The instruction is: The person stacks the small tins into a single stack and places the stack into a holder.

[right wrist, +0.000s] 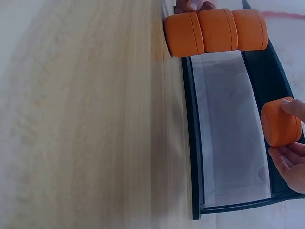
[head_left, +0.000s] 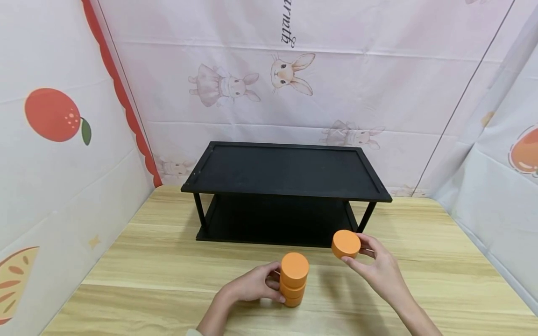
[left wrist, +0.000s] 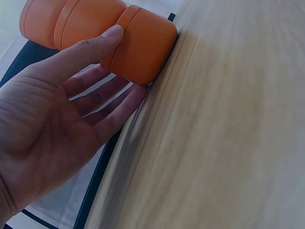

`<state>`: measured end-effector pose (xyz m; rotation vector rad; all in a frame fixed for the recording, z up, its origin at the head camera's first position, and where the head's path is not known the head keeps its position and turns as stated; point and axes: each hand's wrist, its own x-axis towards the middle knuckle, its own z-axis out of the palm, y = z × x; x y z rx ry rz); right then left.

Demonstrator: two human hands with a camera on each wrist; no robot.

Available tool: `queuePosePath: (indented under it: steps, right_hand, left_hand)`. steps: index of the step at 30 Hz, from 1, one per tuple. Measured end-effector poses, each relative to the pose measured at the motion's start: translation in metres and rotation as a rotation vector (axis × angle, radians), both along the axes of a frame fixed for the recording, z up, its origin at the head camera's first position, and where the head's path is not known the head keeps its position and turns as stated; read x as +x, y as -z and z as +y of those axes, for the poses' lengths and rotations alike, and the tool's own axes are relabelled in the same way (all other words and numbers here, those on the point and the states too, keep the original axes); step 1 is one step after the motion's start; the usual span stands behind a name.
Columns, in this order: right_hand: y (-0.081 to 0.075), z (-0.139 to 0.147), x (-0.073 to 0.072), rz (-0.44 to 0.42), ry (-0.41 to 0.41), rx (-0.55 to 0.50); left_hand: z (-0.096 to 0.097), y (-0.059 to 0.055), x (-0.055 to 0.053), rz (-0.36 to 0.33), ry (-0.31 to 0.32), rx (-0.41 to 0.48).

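Your right grip [head_left: 381, 268] pinches an orange cylinder [head_left: 346, 243], lower right of the head frame, while your left grip [head_left: 252, 283] holds a three-cylinder stack [head_left: 294, 280] between thumb and fingers on the worktop [head_left: 147, 270], bottom centre.

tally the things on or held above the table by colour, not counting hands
Orange: 4 (stack of 3 jars, plus 1 raised jar)
Black: 1 (rack)
Total: 5
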<state>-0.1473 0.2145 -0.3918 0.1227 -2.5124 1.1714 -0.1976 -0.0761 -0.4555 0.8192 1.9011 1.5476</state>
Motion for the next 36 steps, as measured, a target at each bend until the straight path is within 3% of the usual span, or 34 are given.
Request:
queuePosePath:
  steps: [36]
  right_hand:
    - [-0.018,-0.018,0.012,0.028,-0.066,0.005]
  left_hand:
    - [-0.004,-0.003,0.002,-0.008,-0.014,-0.003]
